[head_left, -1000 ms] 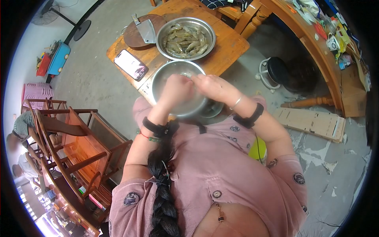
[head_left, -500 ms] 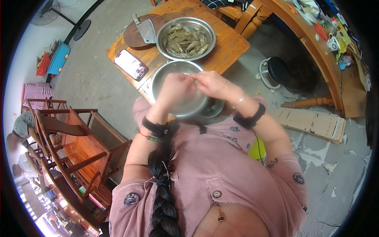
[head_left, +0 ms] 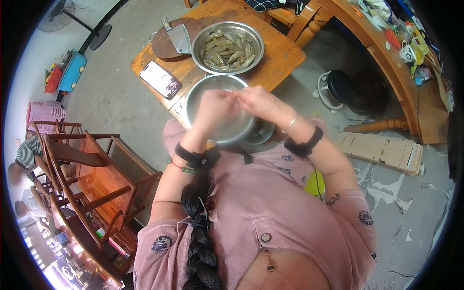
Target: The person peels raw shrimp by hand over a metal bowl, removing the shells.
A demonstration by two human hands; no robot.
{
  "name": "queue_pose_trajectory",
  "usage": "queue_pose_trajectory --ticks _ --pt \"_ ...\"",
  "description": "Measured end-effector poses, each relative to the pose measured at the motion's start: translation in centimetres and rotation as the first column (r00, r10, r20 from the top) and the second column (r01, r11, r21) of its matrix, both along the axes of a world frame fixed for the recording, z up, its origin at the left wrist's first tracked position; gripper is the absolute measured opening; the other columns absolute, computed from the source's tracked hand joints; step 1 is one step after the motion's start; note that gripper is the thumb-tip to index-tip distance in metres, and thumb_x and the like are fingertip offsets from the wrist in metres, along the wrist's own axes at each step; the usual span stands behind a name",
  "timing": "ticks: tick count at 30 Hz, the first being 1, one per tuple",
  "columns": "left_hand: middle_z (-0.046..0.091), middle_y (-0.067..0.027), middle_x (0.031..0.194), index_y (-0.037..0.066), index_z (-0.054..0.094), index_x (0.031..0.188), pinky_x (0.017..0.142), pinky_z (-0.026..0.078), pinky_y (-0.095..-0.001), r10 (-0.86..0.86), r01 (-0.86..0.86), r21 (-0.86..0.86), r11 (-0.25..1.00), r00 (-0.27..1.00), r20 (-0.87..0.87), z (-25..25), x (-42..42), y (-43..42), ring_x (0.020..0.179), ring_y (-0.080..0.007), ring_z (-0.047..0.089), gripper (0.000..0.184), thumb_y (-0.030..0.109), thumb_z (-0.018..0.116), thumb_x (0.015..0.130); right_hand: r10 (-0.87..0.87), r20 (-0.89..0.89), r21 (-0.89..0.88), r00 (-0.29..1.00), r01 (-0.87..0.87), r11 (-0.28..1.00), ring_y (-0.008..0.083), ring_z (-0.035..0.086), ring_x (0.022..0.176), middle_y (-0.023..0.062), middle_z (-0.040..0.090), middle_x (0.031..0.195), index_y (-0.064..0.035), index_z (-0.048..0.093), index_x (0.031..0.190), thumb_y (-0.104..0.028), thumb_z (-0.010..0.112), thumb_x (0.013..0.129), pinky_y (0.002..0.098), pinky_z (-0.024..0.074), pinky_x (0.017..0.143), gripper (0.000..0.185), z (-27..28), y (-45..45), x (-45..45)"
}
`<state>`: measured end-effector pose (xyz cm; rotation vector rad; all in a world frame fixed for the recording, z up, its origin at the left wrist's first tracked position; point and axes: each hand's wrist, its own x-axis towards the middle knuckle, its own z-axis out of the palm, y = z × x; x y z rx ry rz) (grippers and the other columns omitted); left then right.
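Note:
Over a steel bowl [head_left: 195, 99] at the table's near edge, my two hands meet at the fingertips. My left hand [head_left: 220, 107] is curled closed, knuckles up. From the other side my right hand [head_left: 258, 102] pinches close against it. Whatever sits between the fingers is too small and hidden to name. Just beyond is a wider steel basin holding many grey-green shrimp [head_left: 227, 50]. A cleaver [head_left: 180, 38] lies on a round wooden board [head_left: 162, 47], left of the basin. The phone [head_left: 160, 79] with a lit screen rests nearer, left of the bowl.
The wooden table [head_left: 282, 54] carries these things. A black stool [head_left: 338, 87] and flat cardboard [head_left: 379, 150] are on the floor at right. A cluttered desk [head_left: 386, 63] stands beyond. Wooden chairs [head_left: 104, 186] and people [head_left: 30, 154] appear at left.
Both hands stay over the bowl with fingertips together; the fingers and the right wrist have shifted slightly. Nothing else has visibly moved.

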<state>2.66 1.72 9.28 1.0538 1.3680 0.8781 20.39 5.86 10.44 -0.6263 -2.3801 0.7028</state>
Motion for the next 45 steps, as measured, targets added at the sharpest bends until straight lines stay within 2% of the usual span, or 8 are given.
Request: queue_pose_trajectory --ticks 13,20,23,25,28,30,36,45 --pt "0.064 -0.0059 0.072 -0.004 0.065 0.095 0.052 0.046 -0.0226 -0.004 0.000 0.046 0.999 0.997 0.074 1.2 -0.3 0.0 0.058 -0.0119 0.060 0.016 0.009 0.056 0.095 -0.115 -0.005 -0.294 0.993 0.109 0.950 0.0327 0.066 0.074 0.0191 0.066 0.082 -0.0002 0.066 0.102 -0.005 0.062 0.077 0.0379 0.0533 0.067 0.026 1.8 0.6 0.4" --pt "0.065 -0.0056 0.073 -0.004 0.066 0.092 0.052 0.046 -0.0222 0.027 -0.017 -0.078 0.997 0.992 0.126 0.4 -0.3 0.2 0.059 -0.0117 0.060 0.016 0.009 0.056 0.095 -0.034 -0.015 0.017 0.999 0.034 0.999 0.0323 0.066 0.077 0.0189 0.066 0.085 0.0012 0.065 0.101 -0.007 0.063 0.078 0.0384 0.0532 0.068 0.024 0.6 0.8 0.6" --pt "0.064 -0.0054 0.073 -0.004 0.066 0.091 0.052 0.046 -0.0222 -0.123 0.165 0.314 0.935 0.981 -0.150 -1.3 -0.5 0.3 0.059 -0.0115 0.060 0.016 0.008 0.056 0.095 -0.033 -0.015 -0.011 0.999 0.032 0.999 0.0299 0.067 0.072 0.0181 0.066 0.084 0.0015 0.065 0.098 -0.006 0.063 0.078 0.0372 0.0537 0.065 0.021 0.5 0.9 0.6" --pt "0.064 -0.0053 0.073 -0.004 0.066 0.093 0.053 0.046 -0.0222 -0.005 0.010 -0.059 0.998 0.997 0.073 1.0 0.0 0.1 0.059 -0.0111 0.060 0.015 0.007 0.056 0.094 -0.048 -0.045 -0.059 0.998 0.045 0.997 0.0276 0.067 0.069 0.0175 0.065 0.082 0.0016 0.066 0.096 -0.006 0.063 0.079 0.0364 0.0540 0.062 0.019 0.6 0.8 0.6" --pt "0.064 -0.0050 0.073 -0.005 0.066 0.095 0.053 0.046 -0.0223 -0.022 0.023 -0.020 1.000 0.997 0.068 1.0 0.2 -0.2 0.059 -0.0109 0.059 0.015 0.007 0.057 0.094 -0.090 -0.053 -0.245 0.995 0.074 0.967 0.0203 0.067 0.065 0.0134 0.067 0.078 0.0028 0.066 0.090 -0.006 0.062 0.083 0.0315 0.0557 0.058 0.012 0.6 0.8 0.7" --pt "0.064 -0.0049 0.073 -0.005 0.065 0.096 0.053 0.046 -0.0222 -0.012 0.014 -0.019 1.000 0.995 0.099 1.2 0.2 -0.3 0.059 -0.0109 0.059 0.015 0.007 0.057 0.095 -0.210 -0.172 -0.698 0.962 0.031 0.715 0.0161 0.068 0.071 0.0092 0.067 0.082 0.0039 0.065 0.092 -0.008 0.059 0.089 0.0277 0.0579 0.058 0.014 -0.1 0.8 0.7" --pt "0.065 -0.0047 0.076 -0.005 0.064 0.100 0.054 0.046 -0.0219 0.038 -0.050 0.123 0.991 0.995 0.094 1.1 0.2 -0.5 0.061 -0.0108 0.059 0.016 0.009 0.057 0.095 -0.323 -0.205 -0.927 0.924 -0.077 0.367 0.0103 0.064 0.071 0.0033 0.066 0.089 0.0027 0.062 0.111 -0.011 0.057 0.095 0.0235 0.0544 0.063 0.022 0.4 0.8 1.0" --pt "0.066 -0.0053 0.079 -0.003 0.065 0.097 0.058 0.048 -0.0231 0.103 -0.099 -0.037 0.994 0.984 0.147 0.9 0.0 -0.1 0.064 -0.0115 0.061 0.016 0.011 0.059 0.094 -0.214 -0.097 -0.578 0.972 0.120 0.807 0.0170 0.070 0.067 0.0138 0.070 0.080 0.0079 0.064 0.102 -0.009 0.063 0.086 0.0277 0.0568 0.062 0.023 1.1 0.1 0.5"
